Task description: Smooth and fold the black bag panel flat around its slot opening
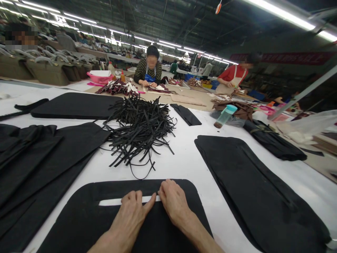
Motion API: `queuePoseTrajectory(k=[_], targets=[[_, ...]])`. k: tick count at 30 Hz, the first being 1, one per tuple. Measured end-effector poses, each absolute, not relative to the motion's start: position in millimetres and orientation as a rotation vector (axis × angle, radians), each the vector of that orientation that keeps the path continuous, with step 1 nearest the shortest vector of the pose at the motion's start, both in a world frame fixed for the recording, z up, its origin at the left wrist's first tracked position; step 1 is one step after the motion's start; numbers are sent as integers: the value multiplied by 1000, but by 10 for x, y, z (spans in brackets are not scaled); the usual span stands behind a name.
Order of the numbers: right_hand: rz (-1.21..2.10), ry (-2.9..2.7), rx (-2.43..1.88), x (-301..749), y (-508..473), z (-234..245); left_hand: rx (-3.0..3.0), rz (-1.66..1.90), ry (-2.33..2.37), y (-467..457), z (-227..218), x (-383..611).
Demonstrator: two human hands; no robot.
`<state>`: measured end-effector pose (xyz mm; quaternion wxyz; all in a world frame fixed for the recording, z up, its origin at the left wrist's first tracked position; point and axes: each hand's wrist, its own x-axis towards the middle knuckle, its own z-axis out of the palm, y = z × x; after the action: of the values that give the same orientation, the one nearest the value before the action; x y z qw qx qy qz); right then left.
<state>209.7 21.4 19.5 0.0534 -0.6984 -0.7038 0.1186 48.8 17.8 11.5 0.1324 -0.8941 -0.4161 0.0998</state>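
Note:
A black cut panel (86, 214) with rounded corners and a long slot (110, 202) lies on the white table (184, 165) right in front of me. My left hand (130, 211) rests flat on it with its fingers across the slot and the thumb stretched right. My right hand (172, 198) presses down at the slot's right end, fingers curled at the edge. Just beyond lies a heap of black strips (138, 128).
Stacked black panels lie at the right (252, 182) and at the left (39, 158); another panel (76, 105) is farther back. A teal-capped bottle (223, 116) lies tipped. Two seated people (150, 72) work across the table among bags and trimmings.

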Motion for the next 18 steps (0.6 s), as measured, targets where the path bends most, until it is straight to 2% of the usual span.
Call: queuePoseTrajectory(k=[4, 11, 18], targets=[[375, -2130, -2110, 2108, 204, 203, -2647, 206, -1128, 230, 3, 144], [393, -2117, -2103, 2110, 197, 230, -2660, 156, -1249, 244, -63, -463], [400, -2099, -2114, 2083, 196, 271, -2635, 61, -1224, 218, 97, -39]])
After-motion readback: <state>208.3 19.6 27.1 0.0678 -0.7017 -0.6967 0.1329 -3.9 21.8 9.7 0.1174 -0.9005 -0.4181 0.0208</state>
